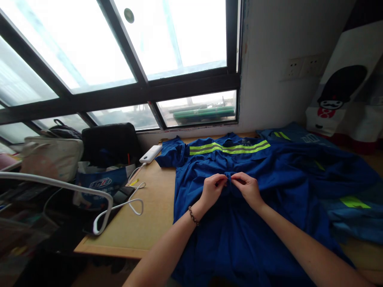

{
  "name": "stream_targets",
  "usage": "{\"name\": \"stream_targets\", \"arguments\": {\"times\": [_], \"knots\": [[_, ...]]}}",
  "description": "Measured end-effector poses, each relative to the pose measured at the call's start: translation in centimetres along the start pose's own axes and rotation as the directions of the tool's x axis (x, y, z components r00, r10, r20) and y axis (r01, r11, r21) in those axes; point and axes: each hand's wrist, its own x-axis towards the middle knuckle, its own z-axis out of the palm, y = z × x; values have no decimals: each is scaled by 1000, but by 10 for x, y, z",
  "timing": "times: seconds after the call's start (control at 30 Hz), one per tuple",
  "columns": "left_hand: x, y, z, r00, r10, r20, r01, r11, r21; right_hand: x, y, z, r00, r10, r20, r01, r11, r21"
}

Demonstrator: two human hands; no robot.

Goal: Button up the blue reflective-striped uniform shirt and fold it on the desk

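Note:
A blue work shirt [239, 223] with a yellow-green reflective stripe [229, 148] across the chest lies spread on the wooden table [143, 227], collar toward the window. My left hand [213, 189] and my right hand [247, 188] meet at the shirt's front middle. Both pinch the cloth there between thumb and fingers, raising a small fold between them. A beaded bracelet [193, 215] sits on my left wrist.
More blue garments with reflective patches [347, 187] lie piled to the right. A white power bank [150, 154] with a looped white cable [133, 204] rests at the table's back left. Bags [109, 144] and a white tube frame [60, 185] crowd the left side. A window runs behind.

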Motion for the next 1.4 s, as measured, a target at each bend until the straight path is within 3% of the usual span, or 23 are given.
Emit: {"name": "stream_targets", "arguments": {"times": [0.17,0.3,0.47,0.6,0.77,0.87,1.0,1.17,1.27,1.4], "knots": [[0,0,9,971,-237,-40,227,957,-179,-2,-4,1,993,-117,17,118,979,-164],[0,-4,12,927,-372,-47,343,892,-293,-5,-5,6,984,-165,65,176,955,-240],[1,-10,12,864,-503,-14,433,757,-489,-7,-3,9,993,-113,36,118,969,-217],[2,-13,14,874,-486,-4,410,741,-532,-5,2,10,999,39,-3,-39,992,-123],[2,-15,17,889,-457,7,381,732,-565,-1,8,10,971,234,37,-237,953,186],[1,-16,18,891,-453,36,384,707,-594,0,13,11,944,325,60,-321,857,403],[1,-18,19,890,-453,59,402,714,-573,0,17,14,883,456,111,-422,668,614],[3,-20,21,912,-410,21,390,848,-359,-1,17,16,839,520,159,-464,532,708],[3,-19,21,934,-358,-16,347,914,-209,-1,15,16,848,509,146,-454,554,698],[2,-19,20,944,-328,37,329,927,-180,2,15,15,888,448,100,-417,696,585]]}}
